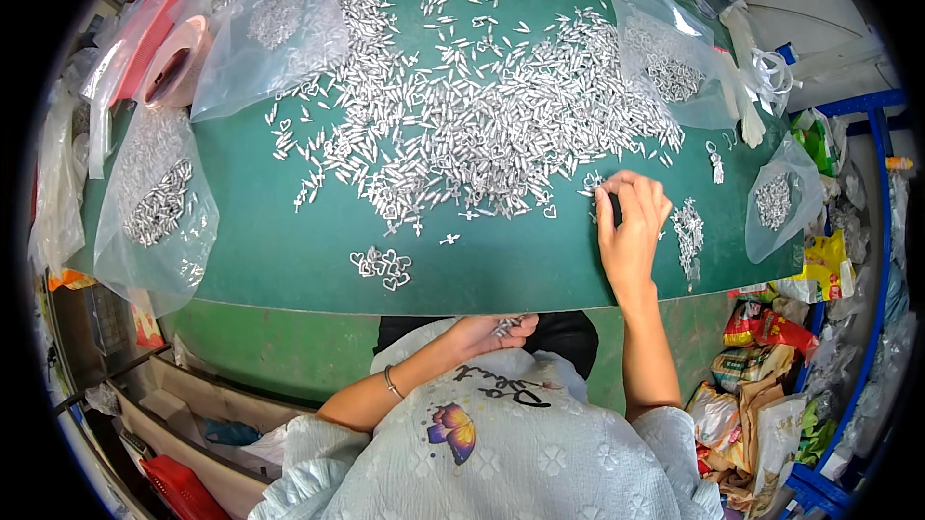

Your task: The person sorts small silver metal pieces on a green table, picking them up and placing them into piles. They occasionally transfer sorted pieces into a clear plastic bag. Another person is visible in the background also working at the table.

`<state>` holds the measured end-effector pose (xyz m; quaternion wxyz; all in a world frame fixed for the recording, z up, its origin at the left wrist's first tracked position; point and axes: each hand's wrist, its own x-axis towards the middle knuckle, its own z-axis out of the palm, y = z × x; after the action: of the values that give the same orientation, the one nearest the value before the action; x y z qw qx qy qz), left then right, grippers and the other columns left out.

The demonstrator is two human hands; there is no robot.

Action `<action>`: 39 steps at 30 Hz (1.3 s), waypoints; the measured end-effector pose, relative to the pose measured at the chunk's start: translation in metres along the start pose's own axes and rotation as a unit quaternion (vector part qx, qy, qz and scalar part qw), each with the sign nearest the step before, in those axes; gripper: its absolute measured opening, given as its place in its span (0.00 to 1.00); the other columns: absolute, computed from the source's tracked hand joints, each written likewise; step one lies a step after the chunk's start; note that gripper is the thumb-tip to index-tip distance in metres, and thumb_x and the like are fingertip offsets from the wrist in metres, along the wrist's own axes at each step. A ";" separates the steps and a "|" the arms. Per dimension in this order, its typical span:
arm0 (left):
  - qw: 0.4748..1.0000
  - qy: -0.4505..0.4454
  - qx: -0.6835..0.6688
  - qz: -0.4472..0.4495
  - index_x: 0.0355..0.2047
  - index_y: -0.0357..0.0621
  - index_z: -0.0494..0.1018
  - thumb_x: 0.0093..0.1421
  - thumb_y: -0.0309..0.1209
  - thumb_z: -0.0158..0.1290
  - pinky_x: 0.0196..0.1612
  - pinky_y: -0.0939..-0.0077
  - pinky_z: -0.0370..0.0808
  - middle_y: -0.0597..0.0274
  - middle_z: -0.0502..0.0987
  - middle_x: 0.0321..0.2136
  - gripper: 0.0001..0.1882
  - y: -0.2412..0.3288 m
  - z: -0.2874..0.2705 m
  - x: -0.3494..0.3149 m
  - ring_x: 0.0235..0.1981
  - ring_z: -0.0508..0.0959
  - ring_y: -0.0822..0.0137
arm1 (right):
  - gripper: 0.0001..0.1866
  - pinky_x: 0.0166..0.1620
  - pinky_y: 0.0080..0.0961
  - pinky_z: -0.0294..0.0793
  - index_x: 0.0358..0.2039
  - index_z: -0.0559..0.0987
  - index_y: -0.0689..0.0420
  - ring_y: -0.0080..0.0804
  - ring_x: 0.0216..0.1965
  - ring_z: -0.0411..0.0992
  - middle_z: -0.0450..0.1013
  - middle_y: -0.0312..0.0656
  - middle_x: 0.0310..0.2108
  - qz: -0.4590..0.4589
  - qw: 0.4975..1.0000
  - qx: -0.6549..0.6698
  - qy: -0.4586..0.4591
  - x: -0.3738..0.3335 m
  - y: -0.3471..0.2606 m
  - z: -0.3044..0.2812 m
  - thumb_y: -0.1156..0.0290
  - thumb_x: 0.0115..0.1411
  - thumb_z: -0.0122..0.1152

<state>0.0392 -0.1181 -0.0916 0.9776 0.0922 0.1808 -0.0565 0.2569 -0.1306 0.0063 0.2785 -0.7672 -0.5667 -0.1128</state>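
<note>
The left hand is curled around small metal pieces. The right hand is at the charm pile's near right edge on the bench; whether its grip pinches anything, I cannot tell. A light fingertip pinch should suit these.

Head view: fisheye, close above, facing down on green table.

Along its near edge, the green table leaves an open strip between a small cluster of heart-shaped pieces on the left and the right hand. Farther in, a broad heap of silver pieces blocks the middle; clear plastic bags crowd both sides.
</note>
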 end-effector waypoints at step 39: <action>0.989 -0.052 -0.123 0.060 0.50 0.35 0.71 0.70 0.42 0.41 0.50 0.69 0.77 0.53 0.78 0.43 0.22 -0.010 -0.021 0.001 0.41 0.80 0.63 | 0.10 0.39 0.36 0.64 0.32 0.73 0.58 0.43 0.36 0.67 0.68 0.43 0.32 -0.023 0.990 0.085 -0.114 -0.020 -0.043 0.009 0.73 0.52 0.67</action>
<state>0.0317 -0.1233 -0.1129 0.9911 -0.0211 0.1298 0.0201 0.2089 -0.1330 0.0023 0.2739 -0.7355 -0.6194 0.0178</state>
